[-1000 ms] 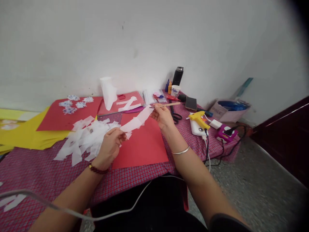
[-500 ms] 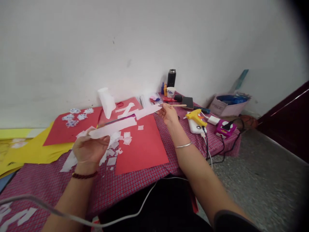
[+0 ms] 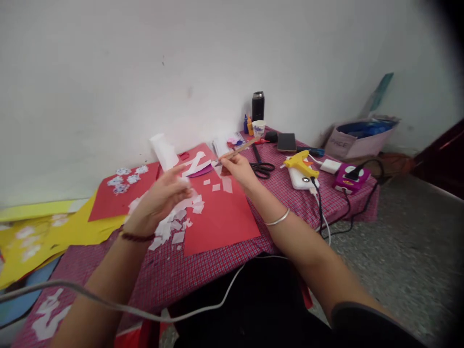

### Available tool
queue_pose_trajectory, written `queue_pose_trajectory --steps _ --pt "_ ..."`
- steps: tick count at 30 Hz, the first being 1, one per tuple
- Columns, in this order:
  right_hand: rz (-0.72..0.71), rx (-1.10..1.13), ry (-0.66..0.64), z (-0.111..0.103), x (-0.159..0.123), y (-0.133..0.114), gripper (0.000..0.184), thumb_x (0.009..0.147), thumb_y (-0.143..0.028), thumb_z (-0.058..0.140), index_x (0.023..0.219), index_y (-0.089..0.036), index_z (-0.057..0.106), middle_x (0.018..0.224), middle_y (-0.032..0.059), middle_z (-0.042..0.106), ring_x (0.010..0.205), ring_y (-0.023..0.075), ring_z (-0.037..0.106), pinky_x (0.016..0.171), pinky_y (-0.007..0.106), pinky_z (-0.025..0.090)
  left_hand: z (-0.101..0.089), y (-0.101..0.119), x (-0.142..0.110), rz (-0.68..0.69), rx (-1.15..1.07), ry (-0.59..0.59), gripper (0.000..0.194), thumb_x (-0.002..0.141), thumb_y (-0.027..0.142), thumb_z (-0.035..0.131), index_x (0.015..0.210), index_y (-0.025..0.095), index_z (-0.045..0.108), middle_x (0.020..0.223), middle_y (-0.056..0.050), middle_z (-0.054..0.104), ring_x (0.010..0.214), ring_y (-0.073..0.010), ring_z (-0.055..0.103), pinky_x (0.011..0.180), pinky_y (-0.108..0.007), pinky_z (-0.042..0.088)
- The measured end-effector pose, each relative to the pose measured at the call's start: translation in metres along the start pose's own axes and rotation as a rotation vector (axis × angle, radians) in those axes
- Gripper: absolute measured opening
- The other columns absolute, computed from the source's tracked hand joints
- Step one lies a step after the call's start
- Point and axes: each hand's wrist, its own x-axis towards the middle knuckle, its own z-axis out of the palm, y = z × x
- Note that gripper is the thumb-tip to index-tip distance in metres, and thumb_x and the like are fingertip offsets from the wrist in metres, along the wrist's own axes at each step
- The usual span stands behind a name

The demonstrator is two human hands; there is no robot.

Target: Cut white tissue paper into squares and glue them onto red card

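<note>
Head view: Right hand [image 3: 238, 170] over the far part of a red paper sheet [image 3: 223, 222]; its fingers pinch a flat wooden stick [image 3: 243, 147], slanting up to the right. A translucent white strip [image 3: 227, 185] shows just below this hand; cannot tell whether it is held. Left hand [image 3: 167, 194] is raised above a heap of white paper scraps [image 3: 168, 224]; fingers part-curled and blurred, grip cannot be told. Heap sits at the sheet's left edge, some pieces overlapping it. Surface [image 3: 181, 278]: checked cloth. Right of sheet: black scissors [image 3: 263, 170], then yellow glue gun [image 3: 301, 163] resting on a white power bank [image 3: 299, 180].
</note>
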Motion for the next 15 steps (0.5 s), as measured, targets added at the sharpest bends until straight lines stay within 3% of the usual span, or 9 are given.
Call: queue_pose_trajectory --steps 2,3,5,7,11,15 --pt "-0.050 -0.036 -0.121 0.010 -0.009 0.000 0.018 0.073 -0.033 0.073 0.077 -0.018 0.063 0.062 -0.0047 0.062 0.052 0.0089 0.057 0.053 0.021 0.050 0.019 -0.009 0.020 -0.109 0.069 -0.162 0.061 0.067 0.017 0.079 0.124 0.021 0.058 0.070 0.001 0.063 0.060 -0.0126 0.060 0.061 -0.027 0.052" --pt "-0.072 -0.048 -0.180 0.013 -0.013 0.000 0.018 0.073 -0.033 0.073 0.076 -0.018 0.064 0.063 -0.0041 0.063 0.053 0.0087 0.057 0.054 0.021 0.050 0.025 -0.013 0.028 -0.139 0.093 -0.245 0.054 0.067 0.018 0.079 0.118 0.020 0.061 0.069 0.001 0.062 0.058 -0.0120 0.059 0.059 -0.027 0.050" --pt "-0.092 -0.057 -0.263 0.016 -0.019 -0.002 0.018 0.074 -0.033 0.074 0.075 -0.018 0.066 0.061 -0.0038 0.063 0.054 0.0085 0.056 0.053 0.020 0.049 0.031 -0.018 0.039 -0.184 0.155 -0.300 0.025 0.069 0.022 0.078 0.091 0.017 0.066 0.064 -0.001 0.059 0.051 -0.0108 0.054 0.053 -0.027 0.046" --pt "-0.076 -0.027 -0.273 0.016 -0.021 -0.004 0.018 0.075 -0.034 0.075 0.077 -0.018 0.067 0.064 -0.0026 0.065 0.056 0.0093 0.059 0.054 0.020 0.050 0.024 -0.015 0.043 -0.176 0.231 -0.265 0.018 0.070 0.027 0.078 0.071 0.017 0.063 0.060 -0.001 0.056 0.046 -0.0097 0.048 0.047 -0.026 0.042" --pt "-0.036 0.071 -0.143 0.010 -0.017 -0.007 0.018 0.077 -0.034 0.075 0.083 -0.019 0.069 0.083 0.0015 0.071 0.067 0.0114 0.065 0.054 0.020 0.052 -0.027 0.016 0.029 -0.143 0.403 -0.126 0.024 0.071 0.027 0.077 0.059 0.016 0.059 0.058 -0.001 0.053 0.048 -0.0091 0.046 0.046 -0.023 0.039" --pt "0.000 0.102 -0.077 0.008 -0.012 -0.002 0.012 0.078 -0.028 0.074 0.079 -0.018 0.068 0.076 0.0001 0.069 0.059 0.0093 0.062 0.049 0.019 0.051 -0.098 0.058 -0.004 -0.100 0.536 0.180 0.018 0.081 0.017 0.069 0.065 0.011 0.063 0.060 -0.002 0.057 0.052 -0.0069 0.048 0.050 -0.018 0.036"
